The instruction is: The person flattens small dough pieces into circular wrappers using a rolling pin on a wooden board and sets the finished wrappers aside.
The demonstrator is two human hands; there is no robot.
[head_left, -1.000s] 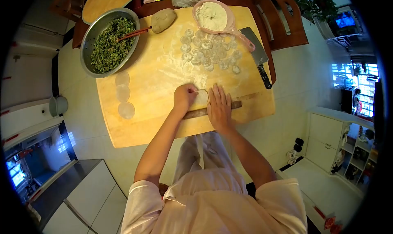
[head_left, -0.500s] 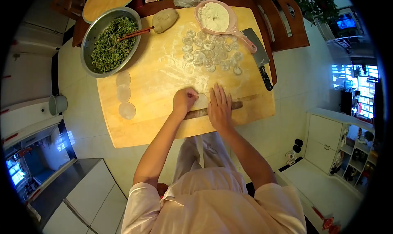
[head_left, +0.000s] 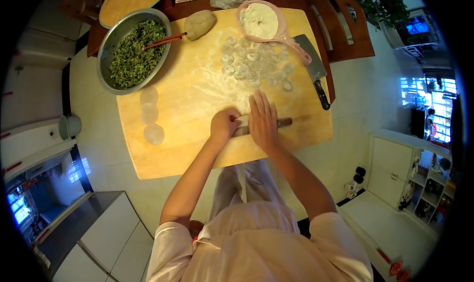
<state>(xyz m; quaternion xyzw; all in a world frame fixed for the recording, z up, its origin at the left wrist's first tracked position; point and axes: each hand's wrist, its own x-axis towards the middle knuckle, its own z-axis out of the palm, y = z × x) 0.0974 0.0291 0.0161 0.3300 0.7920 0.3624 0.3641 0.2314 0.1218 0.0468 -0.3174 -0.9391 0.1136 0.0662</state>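
Observation:
My left hand (head_left: 225,124) is closed, pinching the left edge of a small dough wrapper (head_left: 242,120). A dark wooden rolling pin (head_left: 285,122) lies across that wrapper's near side. Flat over the pin, with fingers stretched forward, rests my right hand (head_left: 262,118); its palm hides the pin's middle and part of the wrapper. Beyond my hands, several small floured dough pieces (head_left: 253,55) are spread on the wooden board (head_left: 187,153). Three rolled wrappers (head_left: 153,134) lie in a column on the board's left side.
A metal bowl (head_left: 102,67) of chopped green filling, with chopsticks (head_left: 170,39) in it, stands at back left. Beside it sits a dough lump (head_left: 199,24). A pink scoop (head_left: 295,47) of flour (head_left: 259,21) and a cleaver (head_left: 312,60) lie at back right. A wooden chair (head_left: 345,30) stands beyond.
My right hand and the rolling pin have moved forward, away from my body, so the pin now overlaps the wrapper more. My left hand keeps its pinch on the wrapper's edge.

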